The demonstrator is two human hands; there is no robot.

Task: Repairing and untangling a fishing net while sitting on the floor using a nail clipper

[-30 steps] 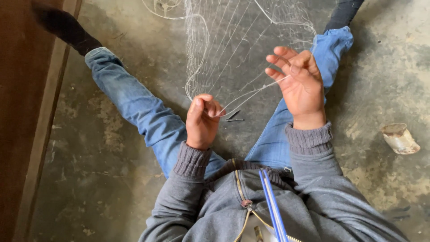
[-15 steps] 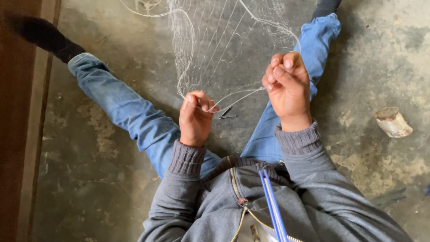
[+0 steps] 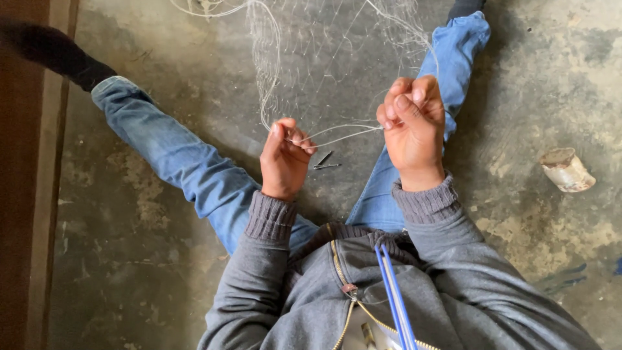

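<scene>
I sit on a concrete floor with my legs in blue jeans spread apart. A thin white fishing net (image 3: 324,45) lies spread on the floor between them. My left hand (image 3: 283,159) pinches the net's white cord near its lower edge. My right hand (image 3: 413,126) is closed around the other end of the same cord stretch (image 3: 343,133), held level with the left. A small dark metal tool (image 3: 324,162) lies on the floor just below the cord, between my hands.
A short pale cylinder-shaped piece (image 3: 567,170) lies on the floor to the right. A brown wooden edge (image 3: 29,194) runs down the left side. Blue cords (image 3: 393,291) hang over my grey zip jacket. The concrete floor (image 3: 129,259) is stained.
My right hand, with fingers spread a second ago, has closed around the cord and drawn nearer. The left hand has kept its pinch on the cord.
</scene>
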